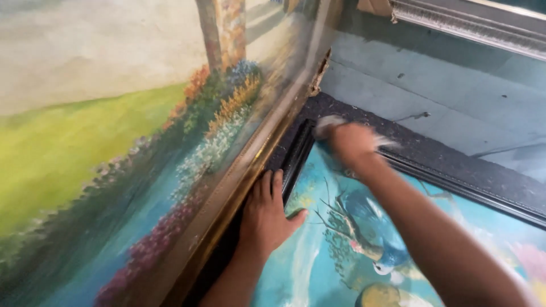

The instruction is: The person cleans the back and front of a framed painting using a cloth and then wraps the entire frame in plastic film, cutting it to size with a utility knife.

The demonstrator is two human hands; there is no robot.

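A turquoise painting with a blue bird lies flat in a black frame. My left hand rests flat, fingers together, on the frame's left edge. My right hand is blurred near the frame's upper corner and is closed on a pale cloth pressed against the painting's surface.
A large landscape painting with green field and flowers in a worn gold frame leans at the left, overlapping the black frame. Dark mat and grey-blue floor lie beyond. A silver ornate frame sits at the top right.
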